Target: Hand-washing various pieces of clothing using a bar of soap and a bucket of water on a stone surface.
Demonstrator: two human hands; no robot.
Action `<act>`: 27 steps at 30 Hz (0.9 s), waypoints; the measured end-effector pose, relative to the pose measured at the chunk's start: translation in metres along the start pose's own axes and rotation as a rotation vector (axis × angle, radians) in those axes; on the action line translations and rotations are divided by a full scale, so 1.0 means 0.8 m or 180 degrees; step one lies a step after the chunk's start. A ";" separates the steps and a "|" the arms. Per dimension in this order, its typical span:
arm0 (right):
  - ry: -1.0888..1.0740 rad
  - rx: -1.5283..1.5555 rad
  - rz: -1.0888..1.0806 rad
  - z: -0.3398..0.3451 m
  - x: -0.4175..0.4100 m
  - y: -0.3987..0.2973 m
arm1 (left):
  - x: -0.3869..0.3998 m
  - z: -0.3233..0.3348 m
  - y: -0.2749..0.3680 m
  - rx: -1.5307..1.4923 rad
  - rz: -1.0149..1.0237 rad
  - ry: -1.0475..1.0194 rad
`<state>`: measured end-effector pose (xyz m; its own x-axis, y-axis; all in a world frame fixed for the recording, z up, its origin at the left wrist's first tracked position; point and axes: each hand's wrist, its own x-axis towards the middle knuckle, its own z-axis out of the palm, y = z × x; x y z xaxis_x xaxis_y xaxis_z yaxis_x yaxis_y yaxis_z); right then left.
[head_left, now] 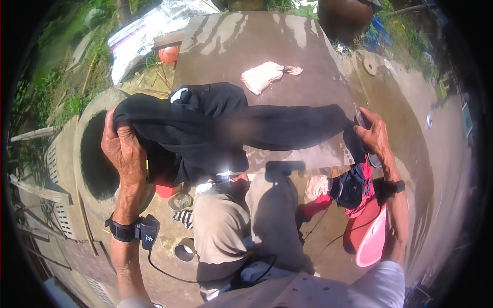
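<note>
A black cloth garment (185, 131) lies stretched across a wet stone slab (285, 46), with one long sleeve or leg reaching right. My left hand (125, 150) grips a fold of it at the slab's left side. At the right edge, my right hand (373, 133) holds a dark grey object (361, 120) between thumb and fingers; its kind is unclear. The garment's narrow end (353, 144) hangs beside that hand. Farther back on the slab rests a crumpled pale pink cloth (265, 77).
Dark and red clothes (348, 188) are bunched below the slab's right edge, by a pink basin (371, 238). A concrete pipe ring (86, 111) stands left. On the ground are a glass jar (180, 201) and a short pipe (185, 249). Cables run near my legs.
</note>
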<state>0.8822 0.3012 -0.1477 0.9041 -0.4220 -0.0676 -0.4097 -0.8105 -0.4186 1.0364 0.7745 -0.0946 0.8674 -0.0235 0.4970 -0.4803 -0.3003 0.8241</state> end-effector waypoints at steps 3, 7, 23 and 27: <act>-0.0307 0.0727 -0.0139 0.006 -0.016 -0.008 | 0.041 0.040 0.009 0.0004 0.0151 0.0100; -0.1160 0.1018 -0.0287 0.071 -0.023 -0.056 | 0.132 0.093 0.020 -0.0168 -0.0252 -0.0019; 0.0682 -0.1031 0.0069 0.042 0.045 0.040 | -0.040 0.058 -0.082 0.1713 -0.0479 -0.2343; 0.0550 -0.1045 0.0711 0.014 0.053 0.054 | -0.046 0.000 -0.066 -0.0162 -0.2456 -0.2331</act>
<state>0.9042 0.2525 -0.1791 0.7665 -0.6410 0.0405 -0.6353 -0.7659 -0.0986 1.0298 0.7911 -0.1562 0.7979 -0.4169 -0.4354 0.2427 -0.4390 0.8651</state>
